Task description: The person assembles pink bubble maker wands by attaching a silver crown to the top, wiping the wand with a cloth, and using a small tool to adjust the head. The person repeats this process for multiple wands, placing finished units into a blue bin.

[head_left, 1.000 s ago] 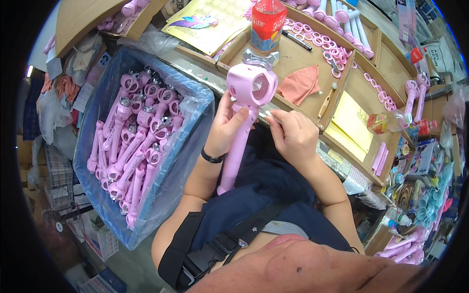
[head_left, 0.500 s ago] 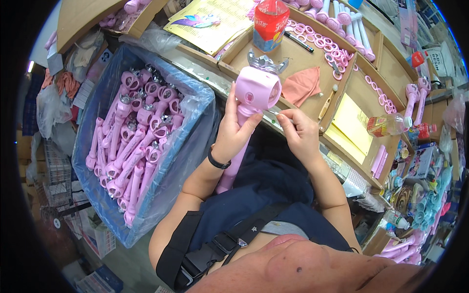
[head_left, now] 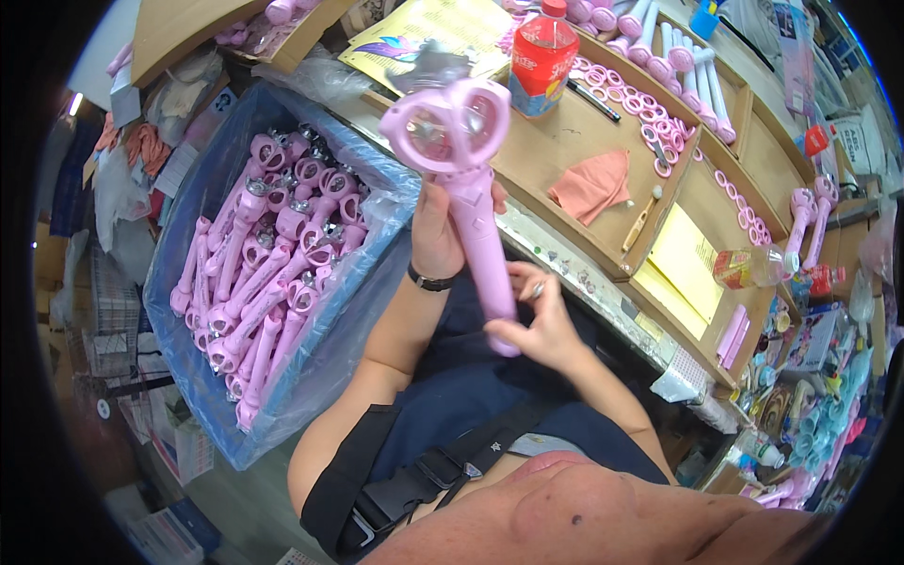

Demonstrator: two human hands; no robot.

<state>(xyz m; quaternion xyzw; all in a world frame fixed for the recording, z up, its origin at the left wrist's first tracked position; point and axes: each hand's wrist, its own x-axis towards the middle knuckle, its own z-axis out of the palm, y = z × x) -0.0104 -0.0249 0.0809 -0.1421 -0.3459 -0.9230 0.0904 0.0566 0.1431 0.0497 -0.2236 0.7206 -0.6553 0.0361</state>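
Pink toy wand (head_left: 466,188) upright at upper centre of the frame. Left hand (head_left: 438,235) wrapped around the handle; right hand (head_left: 537,325) pinching the lower end. Risk: top-heavy head tipping, slipping from grasp onto blue bin (head_left: 202,202) at left.

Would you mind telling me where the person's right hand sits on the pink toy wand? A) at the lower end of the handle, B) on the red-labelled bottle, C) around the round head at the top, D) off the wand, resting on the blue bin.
A: the right hand grips the lower end of the pink toy wand, while the left hand holds it higher up, below the head.
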